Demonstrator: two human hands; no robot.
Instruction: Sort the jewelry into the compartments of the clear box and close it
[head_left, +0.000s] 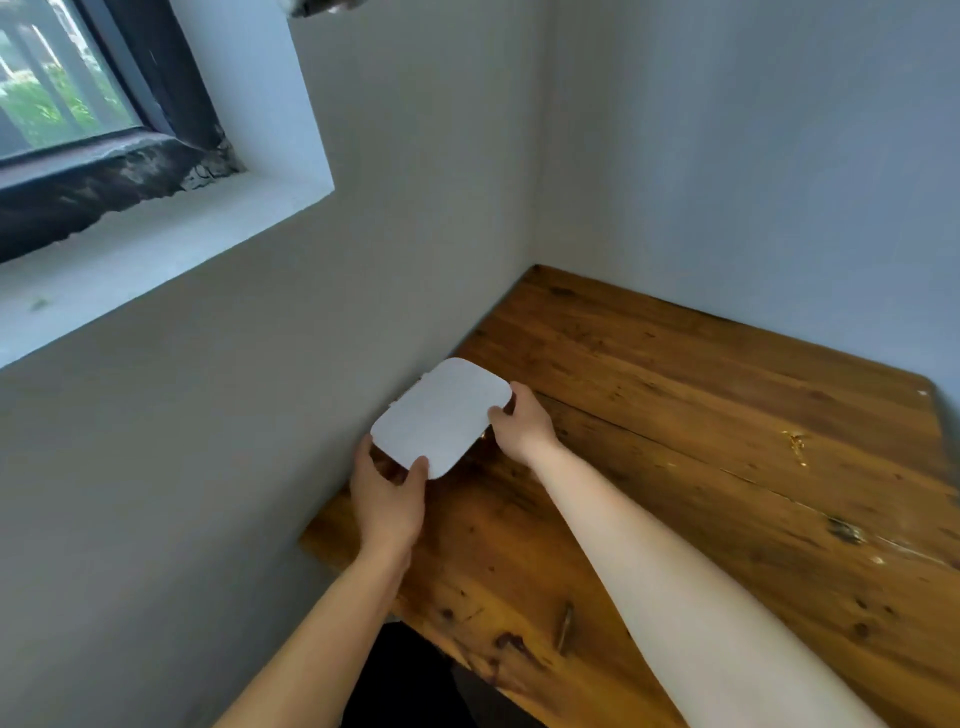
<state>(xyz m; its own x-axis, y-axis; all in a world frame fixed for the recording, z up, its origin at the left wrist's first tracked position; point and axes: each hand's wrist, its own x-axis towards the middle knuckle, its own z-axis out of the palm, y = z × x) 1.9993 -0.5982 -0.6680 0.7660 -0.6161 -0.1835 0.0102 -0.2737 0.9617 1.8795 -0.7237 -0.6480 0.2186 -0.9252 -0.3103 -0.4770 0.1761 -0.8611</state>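
Note:
A flat box with rounded corners and a pale, opaque-looking top (441, 415) sits near the left edge of the wooden table (675, 415), close to the wall. My left hand (387, 493) grips its near corner, thumb on top. My right hand (522, 421) grips its right corner. The box's inside and compartments are hidden. A small patch of gold jewelry (797, 447) lies on the table to the right, apart from both hands.
Grey walls (363, 260) meet at the table's far left corner. A window (67, 93) with a deep sill is up on the left wall. A small dark stick-like piece (563, 626) lies near the table's front edge.

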